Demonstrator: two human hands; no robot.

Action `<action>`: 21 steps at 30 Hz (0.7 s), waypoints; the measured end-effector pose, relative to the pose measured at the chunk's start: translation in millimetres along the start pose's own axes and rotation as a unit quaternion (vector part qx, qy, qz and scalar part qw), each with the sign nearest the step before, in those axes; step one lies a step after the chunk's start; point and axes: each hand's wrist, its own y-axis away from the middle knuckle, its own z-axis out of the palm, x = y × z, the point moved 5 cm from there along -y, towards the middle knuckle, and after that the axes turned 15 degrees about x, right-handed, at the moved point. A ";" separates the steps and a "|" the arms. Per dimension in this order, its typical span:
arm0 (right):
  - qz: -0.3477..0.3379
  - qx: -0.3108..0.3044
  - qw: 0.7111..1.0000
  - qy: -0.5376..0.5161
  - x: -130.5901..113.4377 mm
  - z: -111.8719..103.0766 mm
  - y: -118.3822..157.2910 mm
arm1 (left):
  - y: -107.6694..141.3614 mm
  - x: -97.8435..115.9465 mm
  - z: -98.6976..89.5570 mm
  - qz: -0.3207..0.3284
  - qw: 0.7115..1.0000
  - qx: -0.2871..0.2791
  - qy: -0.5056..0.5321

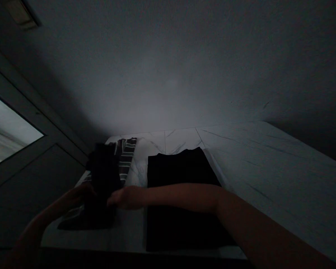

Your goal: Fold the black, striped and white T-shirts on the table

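Observation:
Both of my hands are at a dark, bunched garment (105,168) on the left of the marble-patterned surface. It lies over a striped cloth (127,157). My left hand (82,192) is at the garment's left side, its fingers closed on the dark fabric. From the right, my right hand (126,197) pinches the garment's right edge. My right forearm crosses above a flat, folded black garment (179,170) in the middle. The picture is very dark, so the fingertips and folds are hard to make out.
A pale wall (170,82) rises behind the marble-patterned surface (249,168), which extends to the right. At the left is a door (30,168) with a glass pane. A small box-like fixture (21,13) hangs at upper left.

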 end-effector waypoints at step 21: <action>0.258 0.132 0.938 0.191 83.6 -167.3 231.3 | -59.6 238.8 208.5 0.306 0.947 -0.082 -0.048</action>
